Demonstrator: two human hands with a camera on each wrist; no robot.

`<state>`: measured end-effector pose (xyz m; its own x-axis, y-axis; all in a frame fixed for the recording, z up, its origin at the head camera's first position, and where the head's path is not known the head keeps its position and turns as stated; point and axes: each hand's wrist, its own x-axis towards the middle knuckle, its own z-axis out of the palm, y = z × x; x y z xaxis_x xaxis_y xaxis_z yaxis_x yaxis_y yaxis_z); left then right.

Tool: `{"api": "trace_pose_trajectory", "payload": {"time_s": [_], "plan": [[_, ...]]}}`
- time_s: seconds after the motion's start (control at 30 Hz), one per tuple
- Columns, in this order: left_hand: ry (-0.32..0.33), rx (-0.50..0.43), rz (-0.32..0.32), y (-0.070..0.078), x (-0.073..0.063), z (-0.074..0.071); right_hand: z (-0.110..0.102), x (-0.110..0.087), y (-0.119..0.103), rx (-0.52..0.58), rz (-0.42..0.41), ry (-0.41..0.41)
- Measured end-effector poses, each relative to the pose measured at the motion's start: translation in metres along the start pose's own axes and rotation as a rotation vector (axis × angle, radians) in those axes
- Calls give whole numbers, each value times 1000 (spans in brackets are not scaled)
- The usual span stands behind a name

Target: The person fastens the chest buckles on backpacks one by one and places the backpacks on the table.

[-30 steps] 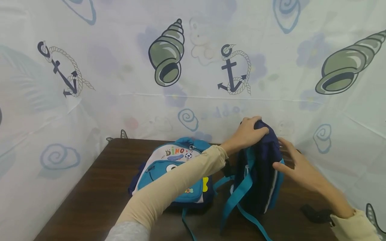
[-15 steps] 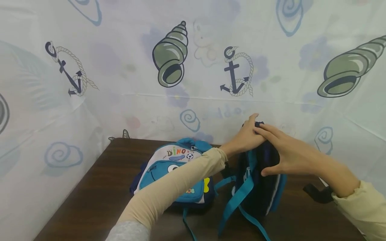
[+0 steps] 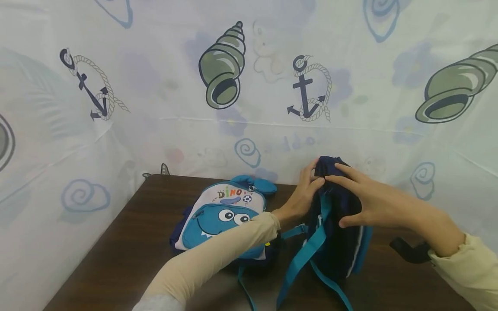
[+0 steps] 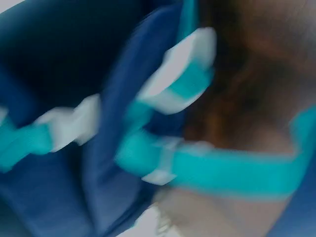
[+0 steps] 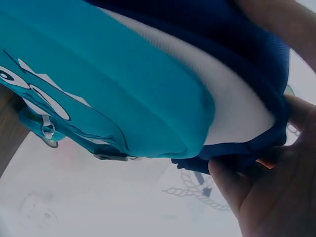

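Note:
A navy and blue children's backpack (image 3: 344, 246) stands upright on the table, its shoulder straps facing left. My left hand (image 3: 301, 194) grips its upper left edge, thumb on the near side and fingers reaching behind it. My right hand (image 3: 375, 201) rests on the upper near side, fingers and thumb spread wide, fingertips near the top. In the right wrist view, the backpack's blue pocket (image 5: 123, 89) shows part of a cartoon face. In the blurred left wrist view, turquoise straps (image 4: 232, 170) with pale buckles cross dark blue cloth.
A second backpack (image 3: 221, 216), with a blue dinosaur face and the word DINO, lies left of the upright one. Loose blue straps (image 3: 301, 263) trail over the dark wooden table (image 3: 116, 255). A patterned white sheet (image 3: 171, 95) hangs behind.
My right hand has moved from the backpack's right side to its upper near side. My left hand has slid from the top down to the left edge. The backpack stays upright.

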<state>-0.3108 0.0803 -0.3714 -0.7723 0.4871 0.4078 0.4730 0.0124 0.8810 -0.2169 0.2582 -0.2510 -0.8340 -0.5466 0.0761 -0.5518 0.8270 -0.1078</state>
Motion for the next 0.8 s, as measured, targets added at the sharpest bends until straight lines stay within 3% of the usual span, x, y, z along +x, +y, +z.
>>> {"api": "trace_pose_trajectory", "payload": {"time_s": [0.07, 0.13, 0.2, 0.27, 0.33, 0.4, 0.47, 0.63, 0.8], "plan": [[73, -11, -83, -16, -5, 4, 0, -1, -1, -6, 11, -9], [86, -33, -206, -30, -12, 8, -1, -2, -3, -16, 37, -25], [20, -66, -328, -42, -20, 13, 0, -3, -5, -33, 53, -39], [-86, -103, -437, -51, -27, 19, 2, -3, -5, -71, 48, -35], [-184, -126, -503, -55, -33, 27, 4, -4, -5, -122, 15, -17], [-228, -145, -519, -56, -35, 35, 5, -5, -4, -175, -21, 10], [-222, -167, -507, -53, -36, 43, 6, -5, -3, -218, -50, 37], [-140, -210, -492, -45, -37, 57, 7, -9, -2, -305, -95, 77], [-83, -219, -504, -44, -41, 61, 8, -14, -2, -398, -149, 94]]}}
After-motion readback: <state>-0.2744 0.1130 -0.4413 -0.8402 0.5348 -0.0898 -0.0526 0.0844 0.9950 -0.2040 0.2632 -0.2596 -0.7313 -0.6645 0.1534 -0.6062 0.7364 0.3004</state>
